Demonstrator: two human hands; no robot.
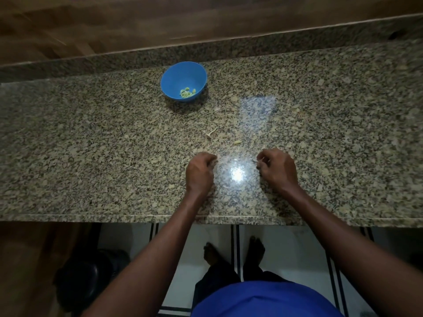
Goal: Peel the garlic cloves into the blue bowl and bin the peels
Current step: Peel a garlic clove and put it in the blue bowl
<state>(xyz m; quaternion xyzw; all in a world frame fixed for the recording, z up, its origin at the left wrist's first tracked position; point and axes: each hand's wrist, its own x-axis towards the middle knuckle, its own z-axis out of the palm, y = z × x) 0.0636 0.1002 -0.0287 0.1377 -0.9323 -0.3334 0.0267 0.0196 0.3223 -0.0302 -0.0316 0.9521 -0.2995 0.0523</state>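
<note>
The blue bowl (183, 75) stands at the back middle of the granite counter (91, 145) and holds several peeled garlic cloves (187, 92). A thin garlic stem piece (211, 133) and a pale peel scrap (237, 142) lie on the counter between the bowl and my hands. My left hand (200, 171) rests on the counter with its fingers curled under; whatever is inside them is hidden. My right hand (277, 170) is also curled, and its fingertips pinch a small peel scrap (255, 160) against the counter.
A dark round bin (87, 277) stands on the floor below the counter's front edge, to my left. A low granite ledge and a wooden wall run behind the bowl. A bright light reflection sits between my hands. My feet show on the tiled floor.
</note>
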